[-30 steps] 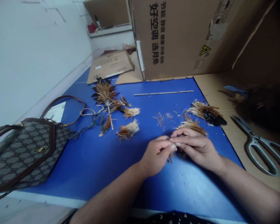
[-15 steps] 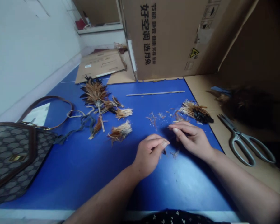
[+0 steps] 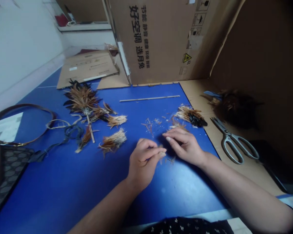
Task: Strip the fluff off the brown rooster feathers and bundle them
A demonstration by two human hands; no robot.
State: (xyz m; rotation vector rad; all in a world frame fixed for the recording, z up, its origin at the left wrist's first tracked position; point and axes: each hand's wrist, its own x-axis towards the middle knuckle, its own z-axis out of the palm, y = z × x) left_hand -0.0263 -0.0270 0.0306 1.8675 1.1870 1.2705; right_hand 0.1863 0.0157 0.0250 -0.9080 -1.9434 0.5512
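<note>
My left hand (image 3: 143, 162) is closed in a pinch around a small feather (image 3: 162, 153), its pale end showing at the thumb tip. Just to the right, my right hand (image 3: 185, 147) has thumb and fingers drawn together; whatever may be between them is too small to make out. The two hands are apart, low over the blue table (image 3: 92, 185). Brown-and-white feather bundles (image 3: 113, 141) lie left of my hands. Beyond my right hand rests another bundle of brown and black feathers (image 3: 191, 116). Feather scraps (image 3: 151, 125) are scattered between the bundles.
A feather duster (image 3: 81, 100) with a stick handle lies at the back left, near a dark cloth strip (image 3: 73, 131). Scissors (image 3: 234, 141) rest on cardboard at right. A thin stick (image 3: 148, 98), a patterned bag (image 3: 11, 175) and a large carton (image 3: 161, 42) surround the workspace.
The view has swung right, so everything sits further left in the picture. My left hand has turned slightly with its feather; my right hand keeps nearly the same pose.
</note>
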